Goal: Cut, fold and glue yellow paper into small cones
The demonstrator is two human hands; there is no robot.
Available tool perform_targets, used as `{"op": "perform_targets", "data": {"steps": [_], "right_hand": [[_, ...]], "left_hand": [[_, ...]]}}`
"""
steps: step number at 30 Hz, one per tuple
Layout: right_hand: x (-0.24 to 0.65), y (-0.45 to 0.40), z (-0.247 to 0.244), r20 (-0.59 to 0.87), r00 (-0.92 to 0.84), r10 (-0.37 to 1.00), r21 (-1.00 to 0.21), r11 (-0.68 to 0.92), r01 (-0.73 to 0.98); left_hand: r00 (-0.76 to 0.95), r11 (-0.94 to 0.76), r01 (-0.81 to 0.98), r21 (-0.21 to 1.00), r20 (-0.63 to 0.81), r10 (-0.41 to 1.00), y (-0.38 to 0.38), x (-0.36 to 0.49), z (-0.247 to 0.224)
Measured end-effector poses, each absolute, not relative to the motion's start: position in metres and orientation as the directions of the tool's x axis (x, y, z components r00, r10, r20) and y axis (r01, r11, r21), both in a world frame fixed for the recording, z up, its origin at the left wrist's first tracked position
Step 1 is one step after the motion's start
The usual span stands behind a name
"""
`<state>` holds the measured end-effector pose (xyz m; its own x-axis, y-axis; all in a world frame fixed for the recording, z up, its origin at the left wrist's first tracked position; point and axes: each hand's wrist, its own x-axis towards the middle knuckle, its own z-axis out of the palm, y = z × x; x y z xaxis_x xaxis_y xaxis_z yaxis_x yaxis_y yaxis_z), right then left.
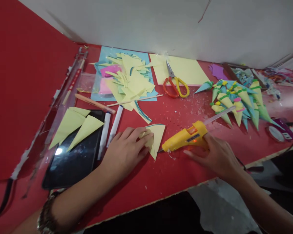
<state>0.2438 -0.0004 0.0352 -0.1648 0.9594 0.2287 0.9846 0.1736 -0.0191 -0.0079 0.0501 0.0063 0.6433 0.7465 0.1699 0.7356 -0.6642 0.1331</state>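
My right hand (216, 156) grips the yellow glue gun (185, 138). My left hand (128, 151) presses the yellow paper (157, 139), mid-frame on the counter (136, 195). Hot glue could burn those close fingers.

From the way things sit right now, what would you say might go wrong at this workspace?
The yellow glue gun shows an orange light, so its nozzle may be hot; it points toward the left hand, and a slip of the right hand could burn those fingers. The nozzle is also close to the edge of the cut paper piece, so glue might land astray. Strings of glue could also stick to the red tabletop.
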Motion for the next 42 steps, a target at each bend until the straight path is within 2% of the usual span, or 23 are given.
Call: {"op": "perform_targets", "data": {"steps": [5, 15, 21, 42], "right_hand": [[0.2427, 0.0001, 0.0338, 0.206, -0.243, 0.948, 0.034, 0.241, 0.97], [0.2388, -0.0001, 0.0378, 0.176, -0.292, 0.94, -0.02, 0.3, 0.954], [0.2407, -0.0004, 0.039, 0.14, -0.299, 0.944, -0.058, 0.309, 0.949], [0.2426, 0.0035, 0.0421, 0.109, -0.269, 0.957, -0.079, 0.278, 0.957]], "left_hand": [[0.646, -0.673, 0.728, 0.13, 0.197, 0.737, 0.051, -0.0065, 0.0065], [0.643, -0.666, 0.732, 0.145, 0.176, 0.745, 0.0498, -0.0055, 0.0084], [0.645, -0.669, 0.728, 0.147, 0.181, 0.742, 0.05, -0.0058, 0.0074], [0.648, -0.674, 0.723, 0.151, 0.189, 0.737, 0.0511, -0.006, 0.0066]]}}
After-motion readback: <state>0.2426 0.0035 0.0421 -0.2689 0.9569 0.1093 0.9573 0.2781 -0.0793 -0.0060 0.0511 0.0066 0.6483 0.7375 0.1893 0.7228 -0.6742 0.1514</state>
